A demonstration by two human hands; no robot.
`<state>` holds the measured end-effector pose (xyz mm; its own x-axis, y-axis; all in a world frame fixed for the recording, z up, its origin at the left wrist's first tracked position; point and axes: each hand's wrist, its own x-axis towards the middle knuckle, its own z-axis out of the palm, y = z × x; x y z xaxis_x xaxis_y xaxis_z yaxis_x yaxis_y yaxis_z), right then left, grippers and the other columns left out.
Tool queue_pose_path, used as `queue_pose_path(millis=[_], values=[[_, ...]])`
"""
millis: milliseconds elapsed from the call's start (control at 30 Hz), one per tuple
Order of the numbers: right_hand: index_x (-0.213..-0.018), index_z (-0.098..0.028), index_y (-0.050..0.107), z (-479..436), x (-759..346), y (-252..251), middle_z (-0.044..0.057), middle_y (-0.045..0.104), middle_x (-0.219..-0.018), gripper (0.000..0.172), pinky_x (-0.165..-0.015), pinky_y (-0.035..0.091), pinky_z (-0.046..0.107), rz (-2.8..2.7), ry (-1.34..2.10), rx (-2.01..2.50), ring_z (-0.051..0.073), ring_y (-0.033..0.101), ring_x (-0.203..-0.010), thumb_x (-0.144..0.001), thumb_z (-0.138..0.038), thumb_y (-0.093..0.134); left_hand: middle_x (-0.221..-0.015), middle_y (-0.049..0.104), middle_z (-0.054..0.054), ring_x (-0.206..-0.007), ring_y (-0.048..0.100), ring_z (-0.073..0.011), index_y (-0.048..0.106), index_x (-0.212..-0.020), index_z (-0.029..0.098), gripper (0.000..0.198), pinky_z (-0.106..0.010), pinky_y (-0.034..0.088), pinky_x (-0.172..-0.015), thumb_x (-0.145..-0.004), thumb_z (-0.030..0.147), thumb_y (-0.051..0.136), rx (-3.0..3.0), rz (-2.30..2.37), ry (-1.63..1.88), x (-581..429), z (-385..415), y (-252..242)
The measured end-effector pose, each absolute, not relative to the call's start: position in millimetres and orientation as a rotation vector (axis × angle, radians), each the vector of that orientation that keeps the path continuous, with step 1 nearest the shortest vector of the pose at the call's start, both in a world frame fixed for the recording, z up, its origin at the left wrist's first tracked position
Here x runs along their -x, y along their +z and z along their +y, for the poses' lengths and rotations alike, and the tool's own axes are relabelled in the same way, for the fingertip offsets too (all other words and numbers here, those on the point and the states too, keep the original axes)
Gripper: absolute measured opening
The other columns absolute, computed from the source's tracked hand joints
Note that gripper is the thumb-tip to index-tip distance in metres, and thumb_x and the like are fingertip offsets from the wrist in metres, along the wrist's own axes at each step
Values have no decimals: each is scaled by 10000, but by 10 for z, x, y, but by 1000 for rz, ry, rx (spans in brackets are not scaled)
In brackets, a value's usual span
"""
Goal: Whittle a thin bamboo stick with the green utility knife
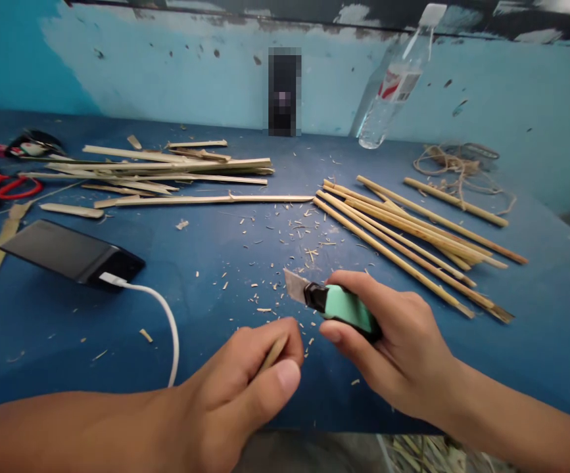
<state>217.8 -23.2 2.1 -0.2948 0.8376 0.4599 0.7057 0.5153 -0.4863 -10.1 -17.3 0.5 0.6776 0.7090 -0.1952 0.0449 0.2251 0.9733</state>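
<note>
My right hand (393, 335) is wrapped round a green and black utility knife (350, 306). Its wide blade sticks out to the left, just above the blue table. To the left of the knife, my left hand (250, 384) is closed on a thin bamboo stick (273, 352). Only a short piece of that stick shows between thumb and fingers; the rest is hidden. The blade and the stick are apart. Small shavings (309, 253) lie scattered on the table ahead of both hands. Several rounded bamboo sticks (393, 230) lie beyond my right hand.
Split bamboo strips (176, 167) lie at the back left, near red-handled scissors (6, 186). A phone (72, 253) with a white cable (170, 318) is on the left. A plastic bottle (393, 92) stands by the wall, with tangled twine (455, 164) at the back right.
</note>
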Motion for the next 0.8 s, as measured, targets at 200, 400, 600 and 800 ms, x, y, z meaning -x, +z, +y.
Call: queue_pose_path(millis=[200, 400, 600, 800], values=[[-1147, -196, 582, -226, -2211, 48, -29, 684, -807, 282, -520, 404, 211, -2053, 283, 1259, 74, 515, -522, -1018, -446, 576, -752, 304, 57, -595, 168, -122, 449, -963, 242, 255, -222, 179, -513, -1050, 482, 442, -800, 492, 489, 121, -126, -75], [-1148, -217, 595, -235, -2227, 41, -37, 674, -765, 296, -509, 402, 222, -2018, 323, 1281, 86, 537, -526, -1012, -480, 577, -733, 380, 56, -611, 255, -121, 556, -1117, 283, 253, -244, 231, -554, -1114, 436, 355, -882, 591, 523, 145, -153, 16], [-1137, -219, 601, -227, -2247, 50, -25, 675, -762, 296, -526, 425, 228, -2003, 315, 1275, 102, 570, -555, -1004, -484, 594, -734, 378, 61, -616, 263, -124, 537, -1193, 343, 228, -245, 227, -549, -1117, 445, 347, -929, 590, 517, 135, -157, 15], [-1134, -205, 600, -221, -2253, 64, -44, 667, -773, 282, -535, 420, 208, -2020, 306, 1255, 74, 551, -553, -1009, -458, 595, -698, 390, 72, -568, 241, -105, 564, -1200, 353, 216, -209, 208, -511, -1112, 431, 382, -874, 585, 560, 116, -135, 5]])
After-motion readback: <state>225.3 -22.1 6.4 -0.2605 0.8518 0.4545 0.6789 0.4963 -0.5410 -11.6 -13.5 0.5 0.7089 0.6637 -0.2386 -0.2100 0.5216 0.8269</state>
